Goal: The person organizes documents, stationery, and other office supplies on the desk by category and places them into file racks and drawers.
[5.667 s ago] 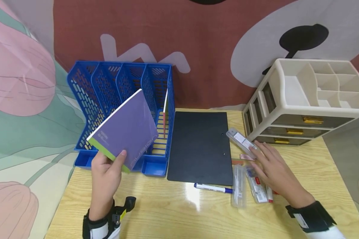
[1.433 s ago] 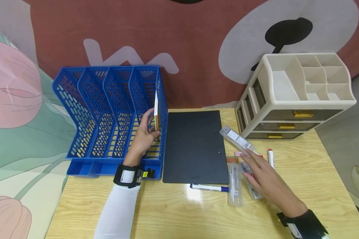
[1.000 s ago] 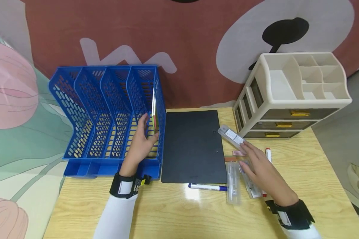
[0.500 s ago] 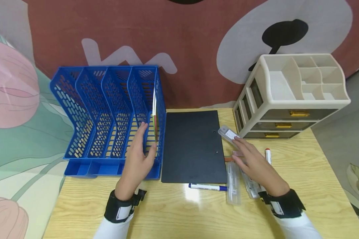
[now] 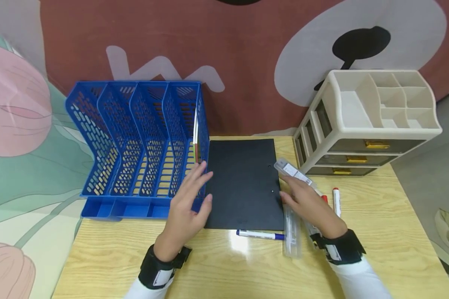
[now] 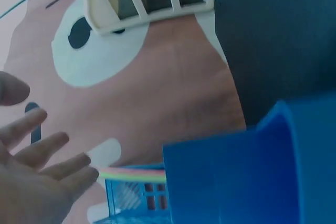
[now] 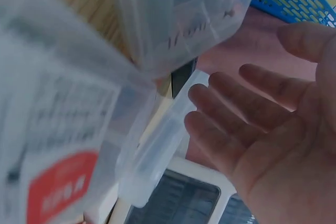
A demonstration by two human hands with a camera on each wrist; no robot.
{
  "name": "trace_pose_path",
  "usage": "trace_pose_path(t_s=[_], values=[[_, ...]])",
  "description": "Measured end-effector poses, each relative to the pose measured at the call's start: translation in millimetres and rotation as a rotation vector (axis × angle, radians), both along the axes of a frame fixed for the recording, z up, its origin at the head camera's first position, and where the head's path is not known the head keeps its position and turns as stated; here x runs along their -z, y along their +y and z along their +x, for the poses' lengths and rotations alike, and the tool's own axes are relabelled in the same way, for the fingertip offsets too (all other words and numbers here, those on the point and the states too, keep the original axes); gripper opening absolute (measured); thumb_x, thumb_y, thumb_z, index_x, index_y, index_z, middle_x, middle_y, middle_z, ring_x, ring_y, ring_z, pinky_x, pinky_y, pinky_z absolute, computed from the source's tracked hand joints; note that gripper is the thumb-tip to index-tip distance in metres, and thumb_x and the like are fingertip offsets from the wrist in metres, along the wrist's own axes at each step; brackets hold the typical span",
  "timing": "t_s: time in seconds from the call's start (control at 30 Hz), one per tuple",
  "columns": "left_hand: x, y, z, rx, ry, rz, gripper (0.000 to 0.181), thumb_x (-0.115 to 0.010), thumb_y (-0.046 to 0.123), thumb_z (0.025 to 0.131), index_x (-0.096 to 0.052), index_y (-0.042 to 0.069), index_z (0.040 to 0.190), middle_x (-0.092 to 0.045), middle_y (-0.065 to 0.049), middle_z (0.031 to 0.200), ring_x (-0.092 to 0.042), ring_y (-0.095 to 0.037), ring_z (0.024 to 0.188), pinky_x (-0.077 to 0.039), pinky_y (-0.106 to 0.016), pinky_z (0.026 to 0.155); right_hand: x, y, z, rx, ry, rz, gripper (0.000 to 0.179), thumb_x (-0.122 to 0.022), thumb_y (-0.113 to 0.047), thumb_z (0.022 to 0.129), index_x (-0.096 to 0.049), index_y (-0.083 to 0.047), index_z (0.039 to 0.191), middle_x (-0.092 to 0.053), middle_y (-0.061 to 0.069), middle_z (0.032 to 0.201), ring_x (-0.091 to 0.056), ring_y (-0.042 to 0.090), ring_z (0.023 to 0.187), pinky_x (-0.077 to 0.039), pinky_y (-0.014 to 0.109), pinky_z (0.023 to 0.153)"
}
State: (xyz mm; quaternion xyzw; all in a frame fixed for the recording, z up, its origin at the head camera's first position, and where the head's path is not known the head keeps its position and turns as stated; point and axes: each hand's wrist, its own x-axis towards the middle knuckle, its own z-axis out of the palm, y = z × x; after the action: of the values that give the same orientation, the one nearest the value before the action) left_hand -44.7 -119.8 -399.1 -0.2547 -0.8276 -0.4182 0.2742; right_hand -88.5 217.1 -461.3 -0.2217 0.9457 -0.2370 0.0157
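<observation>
My left hand hovers, fingers spread, over the left edge of a flat black board with two small metal dots near its right side. It holds nothing. Thin notebooks stand upright against the right wall of the blue file rack, just beyond those fingertips. At the board's right edge is my right hand, its fingers loosely extended and gripping nothing. Close to it lie a clear plastic case with a white label and another clear case. Whether the right fingertips touch the board cannot be told.
A white-capped, blue-ended marker lies below the board. Red-capped markers, one of them upright in view, lie right of my right hand. A cream drawer unit stands at the back right. A printed cloth hangs behind.
My left hand put a purple notebook into the rack's right compartment, let go, and drew back rightward to the board. My right hand slid left from the cases to the board's edge.
</observation>
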Motion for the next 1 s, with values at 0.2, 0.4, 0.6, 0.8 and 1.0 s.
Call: trace_pose_path(t_s=[0.2,0.4,0.6,0.8,1.0], values=[[11.1,13.0,10.9,0.14,-0.19,-0.096,0.057,-0.063,0.014,0.088,-0.048,0.009,0.142,-0.036,-0.012,0.156,-0.03,-0.03,0.143,-0.037,-0.056,0.109,4.6,-9,-4.9,0.008,-0.053,0.007,0.052,-0.06,-0.021,0.095,-0.048,0.008,0.136,-0.053,0.029,0.137,-0.048,0.042,0.127,-0.041,0.061,0.103],[28.6,24.2,14.3,0.184,-0.39,-0.128,0.059,-0.061,0.021,0.092,-0.041,0.018,0.147,-0.027,-0.002,0.161,-0.025,-0.022,0.145,-0.036,-0.054,0.11,7.4,-15,-5.7,0.056,-0.128,0.053,0.063,-0.058,-0.026,0.096,-0.038,0.012,0.142,-0.046,0.034,0.141,-0.045,0.046,0.128,-0.04,0.063,0.103],[48.7,33.9,9.5,0.181,-0.578,-0.21,0.062,-0.055,0.035,0.097,-0.03,0.026,0.153,-0.02,-0.002,0.163,-0.013,-0.025,0.148,-0.026,-0.062,0.112,8.3,-18,-7.1,0.093,-0.171,0.052,0.067,-0.055,-0.029,0.097,-0.031,0.01,0.147,-0.043,0.033,0.145,-0.042,0.046,0.13,-0.038,0.063,0.104],[72.7,43.2,2.3,0.147,-0.679,-0.322,0.067,-0.055,0.039,0.097,-0.025,0.022,0.155,-0.014,-0.011,0.164,-0.004,-0.039,0.147,-0.014,-0.07,0.112,8.8,-21,-6.8,0.117,-0.208,0.048,0.068,-0.056,-0.029,0.097,-0.03,0.009,0.147,-0.039,0.032,0.148,-0.038,0.046,0.133,-0.036,0.064,0.106],[85.5,49.2,-3.9,0.06,-0.708,-0.486,0.078,-0.053,0.05,0.095,-0.016,0.024,0.157,0.0,-0.014,0.165,0.007,-0.046,0.145,-0.009,-0.074,0.11,10.7,-23,-5.4,0.125,-0.207,0.046,0.066,-0.055,-0.027,0.097,-0.032,0.01,0.146,-0.039,0.031,0.148,-0.036,0.045,0.135,-0.033,0.063,0.108]])
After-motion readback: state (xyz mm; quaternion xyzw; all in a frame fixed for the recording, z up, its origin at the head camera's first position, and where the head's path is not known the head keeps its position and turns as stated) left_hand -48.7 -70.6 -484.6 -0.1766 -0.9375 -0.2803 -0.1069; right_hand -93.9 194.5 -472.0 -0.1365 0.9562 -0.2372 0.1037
